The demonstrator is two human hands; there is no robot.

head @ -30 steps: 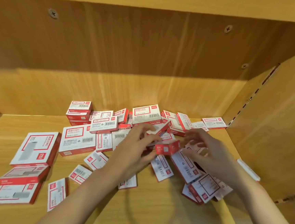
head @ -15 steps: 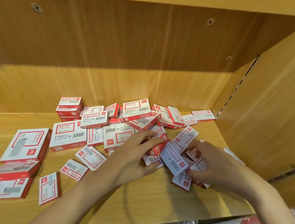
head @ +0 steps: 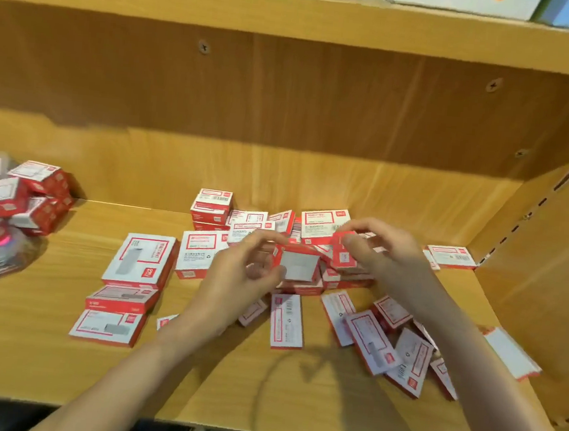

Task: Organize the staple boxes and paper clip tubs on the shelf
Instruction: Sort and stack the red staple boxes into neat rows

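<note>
Several red-and-white staple boxes lie scattered on the wooden shelf [head: 58, 350]. My left hand [head: 239, 280] grips a small staple box [head: 299, 266] lifted above the pile, its grey-printed face toward me. My right hand [head: 383, 255] pinches another small staple box [head: 343, 251] just right of it, the two boxes close together. Larger staple boxes [head: 140, 259] sit stacked at the left of the pile. More small boxes [head: 382, 340] lie flat at the front right. No paper clip tub is clearly visible.
A heap of red boxes in clear wrap [head: 12, 202] sits at the far left. The shelf's right side panel [head: 546, 272] and back panel [head: 285, 112] enclose the space. An upper shelf board [head: 294, 13] runs overhead.
The camera has shifted right and back, revealing the wrapped heap at left. Both hands have risen from the pile, each now holding a small box.
</note>
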